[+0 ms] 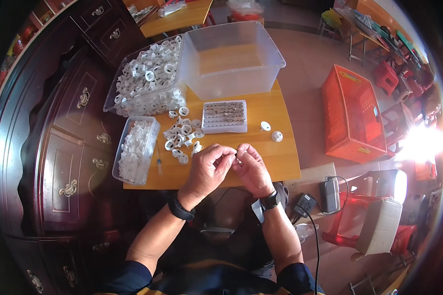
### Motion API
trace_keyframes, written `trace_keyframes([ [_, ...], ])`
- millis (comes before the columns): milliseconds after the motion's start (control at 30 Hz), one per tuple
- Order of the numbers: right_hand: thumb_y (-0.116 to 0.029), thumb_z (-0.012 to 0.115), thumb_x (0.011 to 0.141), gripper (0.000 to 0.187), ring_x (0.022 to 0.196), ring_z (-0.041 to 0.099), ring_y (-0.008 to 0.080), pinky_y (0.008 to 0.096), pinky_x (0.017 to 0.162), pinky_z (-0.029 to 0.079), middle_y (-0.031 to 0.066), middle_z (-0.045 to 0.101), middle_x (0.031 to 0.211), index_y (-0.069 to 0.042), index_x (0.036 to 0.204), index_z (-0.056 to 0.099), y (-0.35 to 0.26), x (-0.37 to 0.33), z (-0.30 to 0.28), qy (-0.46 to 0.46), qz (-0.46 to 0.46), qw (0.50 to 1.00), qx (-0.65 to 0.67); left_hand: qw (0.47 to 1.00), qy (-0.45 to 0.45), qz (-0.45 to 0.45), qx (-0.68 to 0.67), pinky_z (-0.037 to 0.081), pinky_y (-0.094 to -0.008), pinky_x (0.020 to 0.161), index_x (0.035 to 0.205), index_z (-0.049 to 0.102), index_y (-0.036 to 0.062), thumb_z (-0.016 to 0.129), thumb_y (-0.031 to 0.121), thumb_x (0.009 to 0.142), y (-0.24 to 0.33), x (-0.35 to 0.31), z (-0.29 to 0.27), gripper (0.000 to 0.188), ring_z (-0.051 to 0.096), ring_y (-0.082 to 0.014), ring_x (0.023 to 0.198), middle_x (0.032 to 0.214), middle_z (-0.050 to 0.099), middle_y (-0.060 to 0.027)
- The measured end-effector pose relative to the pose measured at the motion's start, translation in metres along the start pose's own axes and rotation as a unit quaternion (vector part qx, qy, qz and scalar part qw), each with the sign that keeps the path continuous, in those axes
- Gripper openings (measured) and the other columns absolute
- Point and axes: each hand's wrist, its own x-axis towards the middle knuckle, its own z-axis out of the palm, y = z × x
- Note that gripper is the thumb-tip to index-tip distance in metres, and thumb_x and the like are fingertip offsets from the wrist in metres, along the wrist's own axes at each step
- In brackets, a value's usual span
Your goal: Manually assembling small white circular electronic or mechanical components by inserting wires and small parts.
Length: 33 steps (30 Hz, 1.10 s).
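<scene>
Both hands meet fingertip to fingertip above the front part of the wooden table (283, 162). My left hand (209, 164) has thumb and index finger pinched together. Facing it, my right hand (252, 169) pinches too; a tiny pale piece seems to sit between the fingertips, too small to name. Just beyond the left hand lies a loose group of white ring-shaped plastic parts (186, 130). A white tray (225, 130) behind the hands holds rows of small metallic pieces. Two more round white parts (265, 126) rest apart on the right.
At the back left stands a clear bin (114, 101) heaped with white parts, beside a big clear bin (231, 81). A smaller tub (157, 129) of translucent pieces and a thin pen-like tool (159, 160) lie left. A dark cabinet (59, 162) flanks the table; an orange crate (354, 118) stands right.
</scene>
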Motion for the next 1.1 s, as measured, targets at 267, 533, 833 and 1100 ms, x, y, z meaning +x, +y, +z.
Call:
trace_keyframes([
  [267, -0.01, 0.056, 0.101, 0.024, 0.091, 0.065, 0.0135, 0.0246, 0.077, 0.053, 0.0083, 0.067, 0.115, -0.004, 0.124, 0.057, -0.004, 0.001, 0.008, 0.051, 0.026, 0.998, 0.039, 0.998, 0.056, -0.011, 0.035, 0.05, -0.027, 0.053, 0.087, 0.064, 0.0007, 0.067, 0.0, 0.089, -0.011, 0.004, -0.001, 0.004, 0.064, -0.0118, 0.06, 0.073, 0.067, -0.0058],
  [533, -0.002, 0.053, 0.1, 0.025, 0.101, 0.065, 0.0163, 0.0289, 0.091, 0.055, 0.0157, 0.062, 0.127, -0.002, 0.125, 0.051, 0.009, 0.006, 0.007, 0.059, -0.044, 0.996, -0.056, 0.994, 0.054, 0.006, 0.09, 0.047, -0.0289, 0.052, 0.087, 0.064, 0.0036, 0.07, 0.003, 0.086, -0.007, 0.002, -0.001, 0.006, 0.061, -0.0147, 0.058, 0.072, 0.064, -0.0057],
  [833, -0.009, 0.053, 0.103, 0.025, 0.105, 0.064, 0.0142, 0.0291, 0.091, 0.055, 0.0094, 0.065, 0.119, -0.002, 0.127, 0.05, 0.01, 0.001, 0.022, 0.084, -0.048, 0.983, -0.154, 0.981, 0.052, 0.052, 0.181, 0.051, -0.035, 0.054, 0.088, 0.063, 0.007, 0.071, 0.004, 0.084, -0.008, -0.001, 0.0, 0.01, 0.064, -0.0243, 0.062, 0.077, 0.065, -0.0064],
  [1100, -0.005, 0.051, 0.102, 0.026, 0.103, 0.061, 0.0097, 0.0266, 0.089, 0.053, 0.0055, 0.064, 0.114, -0.002, 0.127, 0.049, 0.018, 0.003, 0.016, 0.061, -0.099, 0.964, -0.239, 0.972, 0.046, 0.072, 0.219, 0.052, -0.0359, 0.055, 0.087, 0.061, 0.0085, 0.071, 0.005, 0.082, -0.01, 0.0, -0.001, 0.012, 0.066, -0.026, 0.066, 0.079, 0.065, -0.0055],
])
